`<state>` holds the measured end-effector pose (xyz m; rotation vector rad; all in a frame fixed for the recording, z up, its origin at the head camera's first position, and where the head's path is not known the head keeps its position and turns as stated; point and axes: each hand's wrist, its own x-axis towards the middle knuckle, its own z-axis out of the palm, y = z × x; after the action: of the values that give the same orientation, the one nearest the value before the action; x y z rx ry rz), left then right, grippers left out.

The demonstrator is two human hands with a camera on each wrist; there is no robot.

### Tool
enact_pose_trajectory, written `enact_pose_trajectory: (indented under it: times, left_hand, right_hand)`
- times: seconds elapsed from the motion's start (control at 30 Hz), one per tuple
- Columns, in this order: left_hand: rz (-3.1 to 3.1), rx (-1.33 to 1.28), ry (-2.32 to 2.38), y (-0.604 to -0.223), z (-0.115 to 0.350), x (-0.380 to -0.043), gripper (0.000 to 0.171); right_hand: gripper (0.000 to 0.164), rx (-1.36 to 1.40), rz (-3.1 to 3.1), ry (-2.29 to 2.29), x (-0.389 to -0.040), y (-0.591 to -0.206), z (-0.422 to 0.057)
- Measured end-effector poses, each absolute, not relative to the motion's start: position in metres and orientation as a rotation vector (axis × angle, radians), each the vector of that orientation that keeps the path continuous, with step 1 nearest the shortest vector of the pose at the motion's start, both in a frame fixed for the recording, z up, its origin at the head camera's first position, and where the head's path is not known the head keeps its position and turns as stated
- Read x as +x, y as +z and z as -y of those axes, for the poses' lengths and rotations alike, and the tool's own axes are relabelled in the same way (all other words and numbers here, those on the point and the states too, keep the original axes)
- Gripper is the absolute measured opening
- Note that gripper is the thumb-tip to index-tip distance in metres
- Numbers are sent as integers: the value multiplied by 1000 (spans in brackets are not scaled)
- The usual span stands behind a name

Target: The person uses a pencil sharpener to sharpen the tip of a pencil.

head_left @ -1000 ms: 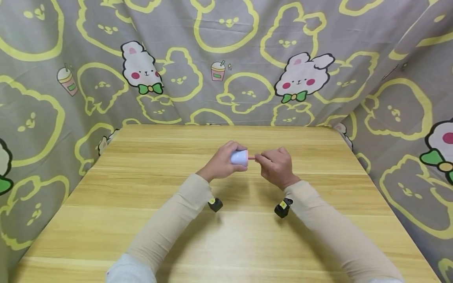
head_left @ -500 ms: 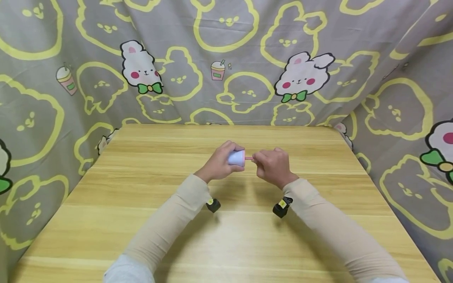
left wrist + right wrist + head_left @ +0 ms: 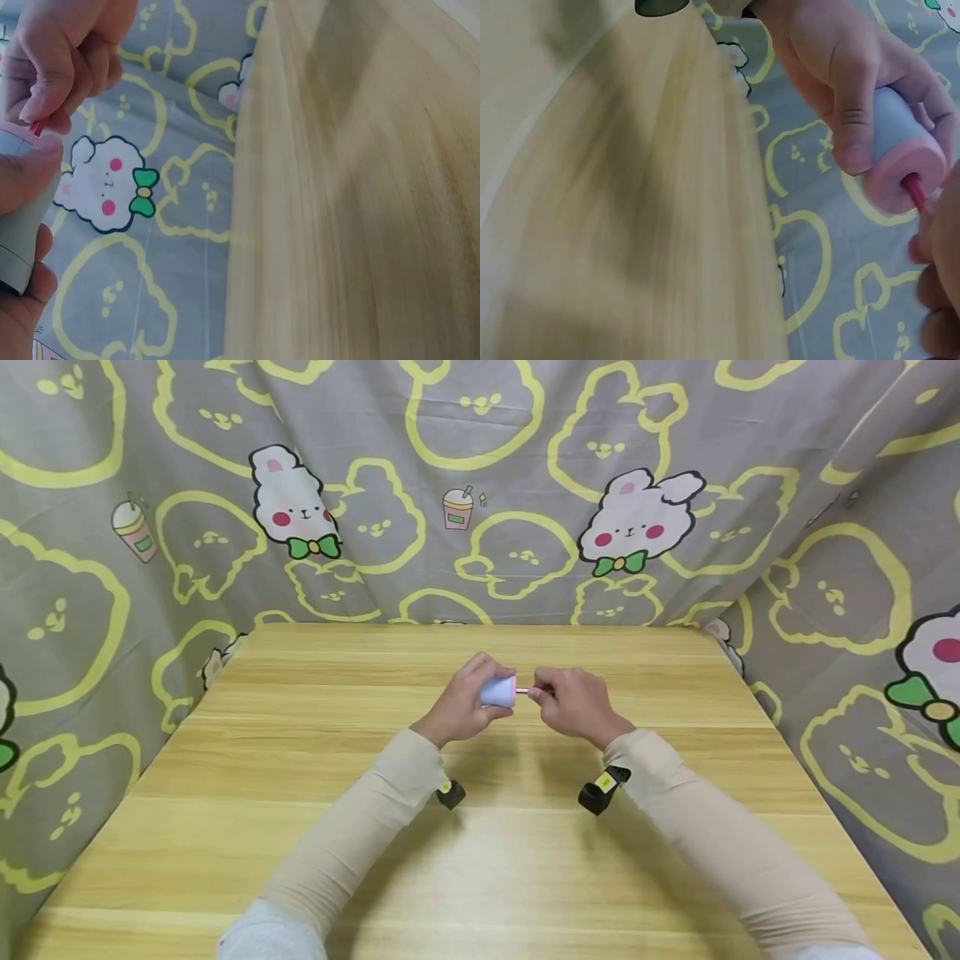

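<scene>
In the head view, my left hand (image 3: pixel 459 700) grips a light-blue pencil sharpener (image 3: pixel 497 692), which lies sideways above the table. Its pink end (image 3: pixel 889 180) points toward my right hand (image 3: pixel 574 703), as the right wrist view also shows. From a hole in that end sticks a thin red pencil (image 3: pixel 914 190), pinched near the sharpener by my right fingers. Only a short piece of the pencil shows between hand and sharpener; its inner tip is hidden. Part of the sharpener's grey-looking body (image 3: pixel 19 225) appears at the left edge of the left wrist view, under my left thumb.
A wood-grain table (image 3: pixel 480 877) spreads beneath both hands. Behind it and at its sides hangs a grey curtain (image 3: pixel 517 460) with yellow outlines and white bears. A small black camera (image 3: pixel 451 794) is worn at my left wrist, another black camera (image 3: pixel 597 797) at my right.
Both hands have shifted slightly left together with the sharpener and pencil. My right hand has turned at the wrist, its knuckles rolling over, while it keeps pinching the pencil.
</scene>
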<state>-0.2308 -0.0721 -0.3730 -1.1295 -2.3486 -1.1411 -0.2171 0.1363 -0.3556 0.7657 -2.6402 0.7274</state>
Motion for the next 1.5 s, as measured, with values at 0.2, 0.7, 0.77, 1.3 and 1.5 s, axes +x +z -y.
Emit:
enact_pose_trajectory:
  times: [0.2,0.7,0.77,1.3,1.5]
  left_hand:
    - [2325,-1150,-1109,-371,70,-231,44]
    - [2391,-1158,-1082,-368,64,-233,45]
    - [2419,-1126,-1101,-367,65,-233,46]
    - [2481,-921,-1301,-358,66,-233,50]
    - [2501,-917,-1339,-358,63,-232,51]
  right_hand:
    - [35,749,2908,928,-220,-342,-136]
    - [27,744,2954,1133,-229,-343,-150]
    - [19,768,2866,1083,-227,-345,-150]
    - [15,871,2030,464,-227,-373,-151]
    - [15,925,1840,351,-236,-385,-152]
